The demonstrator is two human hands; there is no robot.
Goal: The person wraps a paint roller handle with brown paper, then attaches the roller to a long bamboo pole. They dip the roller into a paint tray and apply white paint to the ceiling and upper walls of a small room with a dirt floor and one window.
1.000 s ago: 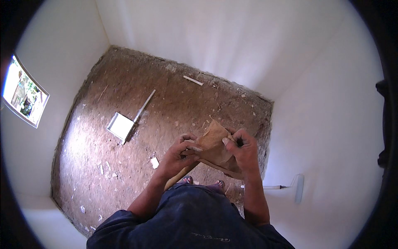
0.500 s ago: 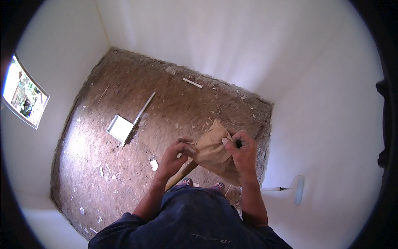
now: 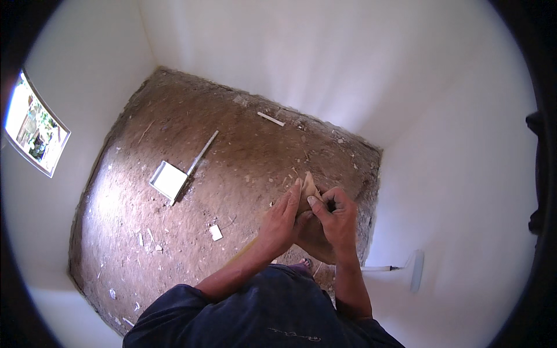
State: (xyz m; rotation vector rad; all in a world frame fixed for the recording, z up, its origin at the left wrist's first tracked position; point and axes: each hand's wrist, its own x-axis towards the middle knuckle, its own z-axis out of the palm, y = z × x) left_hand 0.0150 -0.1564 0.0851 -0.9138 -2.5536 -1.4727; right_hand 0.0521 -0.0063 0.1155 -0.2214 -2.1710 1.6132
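Note:
A creased brown paper sheet point(image 3: 316, 239) is in front of my body, its pointed top point(image 3: 309, 184) sticking up between my hands. My right hand point(image 3: 336, 217) pinches it near that tip with thumb and bent fingers. Against its left side lies my left hand point(image 3: 281, 223), fingers straight and together, thumb on the sheet, so the paper is held between them. Part of the sheet is hidden behind both hands. A yellowish stick point(image 3: 246, 248) shows along my left forearm, mostly covered by it.
A white paint tray point(image 3: 169, 180) with a long pale stick point(image 3: 203, 152) lies on the dirt floor point(image 3: 174, 110). To the right, a paint roller point(image 3: 417, 271) is by the white wall point(image 3: 452, 191). Scraps, including a white piece point(image 3: 216, 232), are scattered. A window point(image 3: 38, 127) opens at left.
My left hand has moved right and up onto the sheet, its fingers straightened. The sheet now looks narrower, gathered between both hands. My left forearm now covers more of the yellowish stick.

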